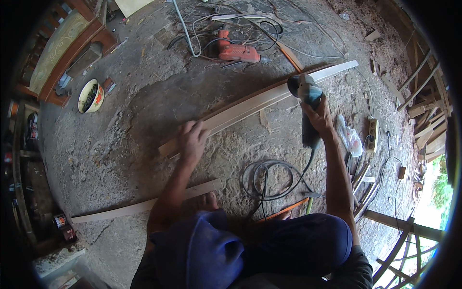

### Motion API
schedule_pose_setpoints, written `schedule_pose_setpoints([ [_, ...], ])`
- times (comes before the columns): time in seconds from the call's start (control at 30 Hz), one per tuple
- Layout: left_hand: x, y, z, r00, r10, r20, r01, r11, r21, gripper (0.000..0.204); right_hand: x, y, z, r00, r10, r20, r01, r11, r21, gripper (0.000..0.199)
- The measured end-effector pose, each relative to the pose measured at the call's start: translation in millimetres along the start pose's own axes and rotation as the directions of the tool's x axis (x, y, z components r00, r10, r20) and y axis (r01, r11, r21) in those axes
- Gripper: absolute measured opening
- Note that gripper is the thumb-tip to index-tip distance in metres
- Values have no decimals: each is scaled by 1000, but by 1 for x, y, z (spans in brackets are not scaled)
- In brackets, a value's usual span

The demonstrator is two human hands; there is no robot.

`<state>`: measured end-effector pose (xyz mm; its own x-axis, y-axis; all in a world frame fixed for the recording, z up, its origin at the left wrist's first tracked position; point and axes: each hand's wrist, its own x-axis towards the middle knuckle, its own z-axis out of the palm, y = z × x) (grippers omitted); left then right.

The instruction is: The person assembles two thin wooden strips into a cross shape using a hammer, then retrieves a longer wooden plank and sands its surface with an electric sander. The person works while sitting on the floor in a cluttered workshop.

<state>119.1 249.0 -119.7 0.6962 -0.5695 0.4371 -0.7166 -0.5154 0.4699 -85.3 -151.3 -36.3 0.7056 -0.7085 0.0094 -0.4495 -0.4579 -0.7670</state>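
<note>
A long, pale wooden plank [250, 103] lies slantwise on the ground in front of me, from near left to far right. Over its near left end, my left hand [191, 139] curls its fingers and grips it. My right hand [317, 114] is wrapped around the body of a teal and dark angle grinder [308, 91]. The grinder's head is at the plank's far right part; its disc is mostly hidden, so contact cannot be made out. From the grinder, a dark cord runs down to a loose coil [269, 178] on the ground.
A red power drill [240, 52] lies beyond the plank among tangled cables. At right are a plastic bag [353, 142] and a power strip [372, 135]. A bowl [91, 96] stands at left. Another wood strip [125, 209] lies by my foot. Scrap wood [433, 130] lines the right side.
</note>
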Motion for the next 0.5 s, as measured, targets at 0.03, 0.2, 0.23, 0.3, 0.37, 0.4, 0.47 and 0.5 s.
schedule_pose_setpoints([
  [0.03, 8, 12, 12, 1000, -3, 14, 3, 1000, 2, 37, -7, -6, 6, 1000, -21, 1, 21, 1000, -12, 94],
  [0.2, 13, 26, 20, 1000, 7, 8, -7, 1000, -30, 41, -26, -22, 30, 987, -96, 129, 90, 995, 51, 101],
  [0.23, 5, 18, 10, 1000, 1, -17, -1, 1000, -26, 41, -25, -23, 31, 987, -91, 133, 92, 996, -6, 101],
  [0.3, -18, -4, -18, 999, -51, -13, 51, 997, 50, 42, -25, -22, 34, 991, -19, 135, 36, 992, -125, 100],
  [0.37, -37, -20, -36, 996, -83, -23, 84, 994, 67, 42, -24, -23, 35, 988, -13, 156, 33, 992, -124, 102],
  [0.4, -41, -27, -40, 996, -80, -31, 81, 996, 40, 42, -23, -23, 37, 987, -22, 158, 40, 993, -115, 103],
  [0.47, -49, -35, -44, 997, -60, -39, 61, 998, 14, 42, -24, -26, 45, 983, -61, 174, 80, 992, -102, 105],
  [0.5, -48, -37, -42, 998, -38, -40, 39, 999, 16, 42, -24, -28, 48, 983, -62, 174, 80, 992, -97, 106],
])
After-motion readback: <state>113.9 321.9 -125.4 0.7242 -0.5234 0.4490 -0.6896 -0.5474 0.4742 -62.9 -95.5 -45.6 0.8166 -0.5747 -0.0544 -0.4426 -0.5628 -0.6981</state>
